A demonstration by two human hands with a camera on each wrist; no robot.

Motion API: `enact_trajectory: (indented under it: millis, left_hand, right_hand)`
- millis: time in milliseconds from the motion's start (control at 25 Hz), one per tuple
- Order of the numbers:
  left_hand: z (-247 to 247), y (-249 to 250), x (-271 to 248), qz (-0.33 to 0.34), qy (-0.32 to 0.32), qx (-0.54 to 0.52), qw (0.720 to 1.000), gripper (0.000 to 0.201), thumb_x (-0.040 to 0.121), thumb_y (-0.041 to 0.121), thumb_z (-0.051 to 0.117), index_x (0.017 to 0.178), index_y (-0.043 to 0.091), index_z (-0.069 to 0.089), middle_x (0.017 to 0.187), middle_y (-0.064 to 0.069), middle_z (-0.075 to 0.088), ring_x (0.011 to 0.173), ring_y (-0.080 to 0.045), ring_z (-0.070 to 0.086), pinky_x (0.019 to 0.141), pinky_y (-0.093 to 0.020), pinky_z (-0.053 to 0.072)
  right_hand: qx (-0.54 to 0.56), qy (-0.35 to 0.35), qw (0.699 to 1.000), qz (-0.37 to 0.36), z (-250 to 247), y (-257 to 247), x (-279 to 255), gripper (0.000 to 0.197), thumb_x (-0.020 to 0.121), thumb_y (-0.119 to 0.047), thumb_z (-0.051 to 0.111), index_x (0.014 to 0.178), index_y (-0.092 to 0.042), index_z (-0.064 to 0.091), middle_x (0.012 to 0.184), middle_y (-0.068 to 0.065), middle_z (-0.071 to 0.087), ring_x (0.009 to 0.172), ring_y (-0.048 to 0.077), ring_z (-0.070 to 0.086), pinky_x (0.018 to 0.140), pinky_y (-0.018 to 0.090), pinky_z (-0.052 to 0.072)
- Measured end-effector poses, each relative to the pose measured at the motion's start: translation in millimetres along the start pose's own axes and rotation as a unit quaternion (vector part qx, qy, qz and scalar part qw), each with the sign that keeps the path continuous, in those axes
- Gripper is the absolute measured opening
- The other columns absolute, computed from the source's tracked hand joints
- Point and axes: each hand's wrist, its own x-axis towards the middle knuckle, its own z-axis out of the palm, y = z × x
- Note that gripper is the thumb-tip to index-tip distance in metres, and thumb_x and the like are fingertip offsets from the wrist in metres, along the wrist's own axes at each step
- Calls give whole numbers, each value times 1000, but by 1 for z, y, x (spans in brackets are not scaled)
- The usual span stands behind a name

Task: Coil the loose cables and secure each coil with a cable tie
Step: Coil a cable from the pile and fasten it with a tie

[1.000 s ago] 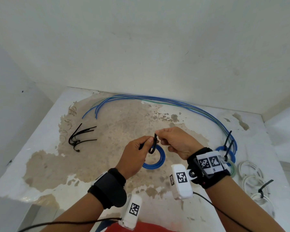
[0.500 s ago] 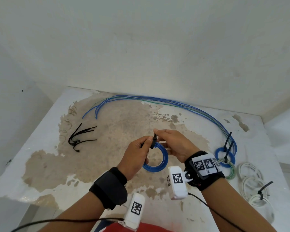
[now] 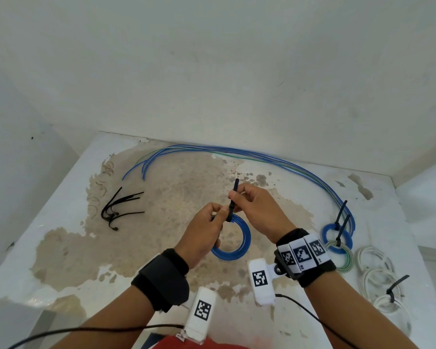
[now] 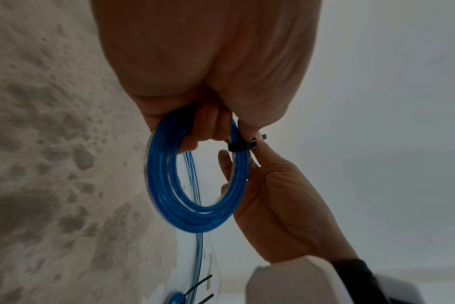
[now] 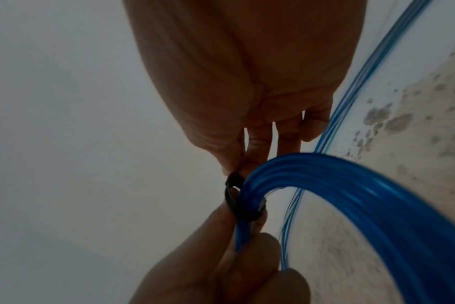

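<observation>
A blue cable coil (image 3: 239, 244) hangs above the stained table, gripped at its top by my left hand (image 3: 207, 230). A black cable tie (image 3: 233, 197) wraps the coil there, and its free tail sticks up. My right hand (image 3: 252, 206) pinches that tail just above the coil. In the left wrist view the tie band (image 4: 240, 146) crosses the blue coil (image 4: 195, 205) under my fingers. In the right wrist view the tie loop (image 5: 237, 197) circles the strands of the coil (image 5: 364, 185), still a little slack.
Several spare black ties (image 3: 121, 207) lie at the left. Loose blue and green cables (image 3: 262, 157) arc along the back wall. Tied blue coils (image 3: 336, 238), a green-white coil (image 3: 342, 258) and white coils (image 3: 380, 280) lie at the right. The table (image 3: 61, 248) has a front left edge.
The right hand has pulled the tie's tail up through its head, so the loop has shrunk around the coil and the tail now stands longer above the hands.
</observation>
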Motion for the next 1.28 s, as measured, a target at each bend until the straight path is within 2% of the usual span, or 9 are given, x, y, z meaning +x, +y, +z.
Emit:
enact_trajectory:
  millis: [120, 320, 440, 600, 760, 880, 1040, 1160, 1280]
  left_hand:
    - [1, 3, 0, 17, 2, 16, 1000, 29, 104, 40, 48, 103, 15, 63, 58, 6, 40, 50, -13, 35, 58, -37, 43]
    - [3, 6, 1, 35, -3, 26, 999, 29, 103, 40, 49, 98, 15, 64, 62, 0, 39, 54, -18, 36, 58, -37, 43]
    - [5, 4, 1, 18, -1, 23, 1000, 29, 104, 40, 49, 99, 17, 66, 61, 4, 40, 51, -14, 37, 58, -36, 44]
    - [8, 2, 1, -28, -15, -20, 999, 31, 105, 38, 47, 103, 19, 71, 58, 9, 37, 49, -8, 34, 55, -30, 43]
    - [9, 7, 1, -54, -26, -53, 997, 32, 105, 39, 46, 108, 27, 76, 56, 11, 31, 49, -8, 30, 55, -28, 40]
    - [10, 11, -1, -77, -35, -82, 993, 37, 105, 41, 46, 104, 24, 79, 60, 9, 26, 51, -10, 25, 54, -28, 39]
    - [11, 18, -3, -107, -38, -96, 989, 44, 103, 50, 44, 103, 22, 79, 61, 7, 25, 52, -10, 24, 55, -28, 37]
    - [12, 21, -3, -101, -26, -60, 993, 46, 96, 60, 52, 99, 23, 78, 60, 7, 28, 51, -10, 26, 53, -28, 37]
    - [13, 18, -3, -74, -25, -32, 996, 36, 96, 53, 57, 91, 25, 79, 60, 7, 29, 49, -9, 28, 49, -27, 39]
  right_hand:
    - [-28, 14, 999, -28, 0, -2, 0, 20, 104, -35, 54, 88, -24, 61, 83, 2, 75, 82, 13, 73, 86, 34, 54]
    - [-43, 51, 997, -38, 1, 2, 5, 21, 107, -32, 48, 89, -23, 55, 71, 4, 67, 68, 20, 67, 74, 37, 55]
    - [-35, 48, 998, -15, 1, 7, 8, 21, 107, -29, 48, 88, -22, 54, 66, 0, 62, 59, 11, 59, 69, 36, 55]
    - [-56, 58, 997, -20, -1, 8, 11, 21, 103, -36, 54, 88, -24, 62, 74, 4, 67, 71, 16, 65, 72, 29, 51]
    - [-44, 69, 996, -31, -4, 10, 11, 20, 102, -35, 58, 89, -21, 66, 66, -1, 64, 64, 8, 68, 77, 35, 59]
    - [-62, 82, 994, -34, -5, 13, 11, 20, 101, -37, 59, 89, -24, 67, 69, 2, 68, 69, 18, 71, 76, 38, 58]
    - [-68, 77, 994, -36, -8, 12, 8, 18, 102, -36, 58, 90, -25, 68, 66, -2, 69, 63, 9, 69, 68, 23, 52]
    - [-70, 79, 994, -41, -9, 12, 5, 19, 101, -36, 59, 90, -24, 68, 65, -3, 70, 62, 8, 68, 71, 24, 53]
    - [-72, 80, 993, -45, -9, 13, 7, 19, 101, -36, 59, 88, -26, 68, 65, -3, 70, 63, 7, 66, 71, 24, 52]
